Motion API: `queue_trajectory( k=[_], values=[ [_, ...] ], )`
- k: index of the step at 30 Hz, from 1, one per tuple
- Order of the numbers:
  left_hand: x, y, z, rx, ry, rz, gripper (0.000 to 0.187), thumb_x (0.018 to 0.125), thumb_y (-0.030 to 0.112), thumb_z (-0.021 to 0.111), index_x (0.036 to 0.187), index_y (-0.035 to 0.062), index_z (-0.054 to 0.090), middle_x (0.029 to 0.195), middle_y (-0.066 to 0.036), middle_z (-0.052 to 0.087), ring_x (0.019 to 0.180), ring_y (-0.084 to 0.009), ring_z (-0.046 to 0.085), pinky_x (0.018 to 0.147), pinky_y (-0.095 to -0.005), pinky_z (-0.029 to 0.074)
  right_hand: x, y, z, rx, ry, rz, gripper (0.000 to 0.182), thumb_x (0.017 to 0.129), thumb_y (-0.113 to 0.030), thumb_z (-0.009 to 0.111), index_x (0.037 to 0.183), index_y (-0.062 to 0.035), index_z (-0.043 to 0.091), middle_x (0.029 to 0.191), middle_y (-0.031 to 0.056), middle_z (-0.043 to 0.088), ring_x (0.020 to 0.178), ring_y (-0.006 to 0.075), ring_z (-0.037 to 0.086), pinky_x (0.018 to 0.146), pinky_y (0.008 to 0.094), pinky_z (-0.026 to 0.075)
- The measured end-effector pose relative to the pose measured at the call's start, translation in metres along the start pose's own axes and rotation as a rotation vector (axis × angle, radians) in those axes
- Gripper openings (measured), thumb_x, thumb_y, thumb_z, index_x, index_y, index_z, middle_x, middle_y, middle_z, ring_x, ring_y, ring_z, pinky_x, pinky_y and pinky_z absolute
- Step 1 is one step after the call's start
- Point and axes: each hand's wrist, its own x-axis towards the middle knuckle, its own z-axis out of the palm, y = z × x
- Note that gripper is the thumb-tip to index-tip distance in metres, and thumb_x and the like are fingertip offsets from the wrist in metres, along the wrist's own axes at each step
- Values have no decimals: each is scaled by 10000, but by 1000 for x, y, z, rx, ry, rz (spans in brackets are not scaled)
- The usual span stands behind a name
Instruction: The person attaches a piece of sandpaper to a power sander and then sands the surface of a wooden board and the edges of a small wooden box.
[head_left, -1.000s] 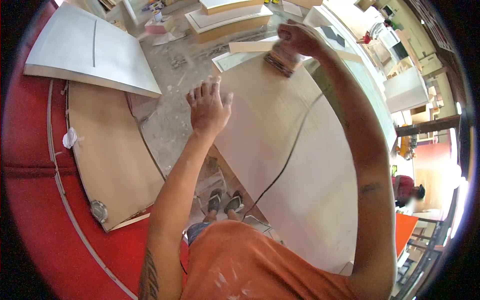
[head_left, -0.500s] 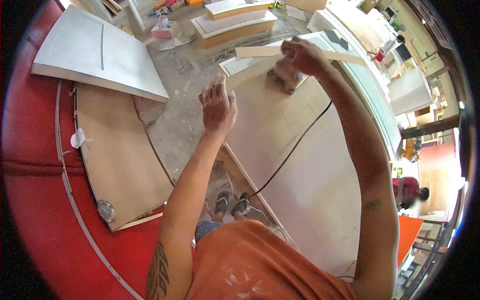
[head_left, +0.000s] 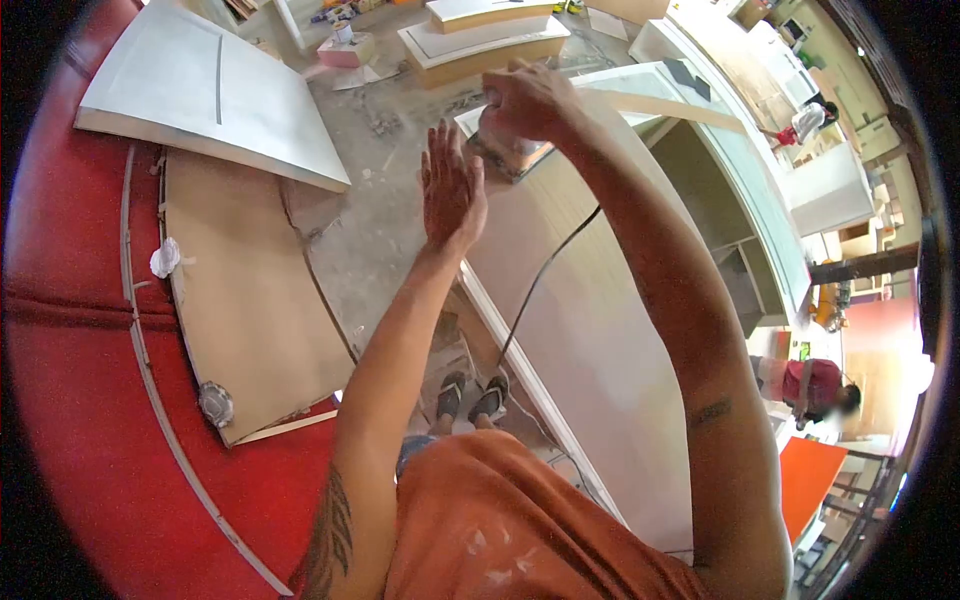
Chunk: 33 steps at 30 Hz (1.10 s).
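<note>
My right hand [head_left: 525, 103] is wrapped round the top of a corded power sander [head_left: 515, 150], partly hidden under the fingers. The sander rests at the far end of a large pale panel [head_left: 590, 290], and its black cord [head_left: 540, 270] runs back over the panel toward my feet. My left hand [head_left: 453, 190] holds nothing; its palm faces the panel's far left corner and its fingers stretch upward, left of the sander.
A white panel [head_left: 220, 100] lies over a brown board [head_left: 245, 290] on red covering [head_left: 80, 400] at left. An open cabinet frame [head_left: 715, 190] stands beyond the pale panel. Two people [head_left: 815, 388] are at the right. White-topped pieces [head_left: 480, 45] lie ahead.
My right hand and the sander have moved left toward the panel's far left corner. The panel has shifted, baring more of the open cabinet. My left hand has turned slightly.
</note>
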Motion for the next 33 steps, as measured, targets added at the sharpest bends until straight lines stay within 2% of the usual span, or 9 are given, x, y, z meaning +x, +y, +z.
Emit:
queue_trajectory(
  k=[4,7,12,14,22,25,28,30,33],
  values=[
    [4,2,-4,-67,-13,-55,610,1100,304,341,1624,42,173,1694,-170,190,1586,-325,122,1287,-509,103,-56,-18,-27,92,-39,24,228,794,-271,716,992,-164,678,991,156,631,963,398,656,788,499,522],
    [3,0,-1,-5,26,38,564,1072,262,399,1593,67,307,1688,-170,209,1566,-341,195,1265,-553,149,-112,-21,-48,69,-58,70,200,808,-268,722,956,-153,653,1001,149,620,983,380,639,787,496,516],
    [5,3,1,286,-108,142,433,982,208,517,1393,94,591,1533,-136,502,1376,-330,491,1194,-592,275,-202,-23,-84,46,-126,178,316,802,-351,792,1015,-148,677,1038,117,601,985,331,617,801,485,524],
    [8,2,2,255,-95,122,429,972,204,530,1382,96,594,1492,-124,544,1352,-316,513,1188,-588,288,-210,-23,-93,28,-168,240,275,857,-369,716,990,-132,670,1037,163,589,1020,366,632,815,490,559],
    [6,0,5,209,2,83,407,961,177,558,1342,43,601,1417,-144,600,1336,-301,533,1183,-555,320,-96,60,-61,-54,-107,377,201,855,-299,710,989,-157,666,1064,125,634,1022,357,650,842,486,534],
    [8,-1,5,193,-15,48,396,991,196,542,1361,59,580,1431,-153,586,1324,-326,547,1196,-542,309,-43,80,-50,-95,-123,418,347,850,-380,678,1085,-125,686,1108,204,646,1056,403,674,918,515,547],
    [7,-4,7,148,21,69,436,993,190,547,1403,41,539,1456,-171,559,1357,-362,513,1192,-538,312,-4,83,-21,-120,-67,383,304,862,-360,680,1070,-139,675,1102,167,664,1076,384,663,893,505,536],
    [7,2,2,144,30,-9,528,992,170,532,1491,23,440,1504,-198,501,1387,-399,473,1191,-540,311,13,83,7,-44,51,160,359,842,-385,690,1104,-139,678,1114,195,678,1067,386,668,902,502,540],
    [5,-7,10,70,123,53,604,989,166,514,1554,27,350,1542,-217,448,1407,-416,446,1189,-549,309,22,30,-13,-9,-91,191,363,832,-385,690,1100,-140,676,1117,196,686,1081,392,669,912,495,546]
  ],
)
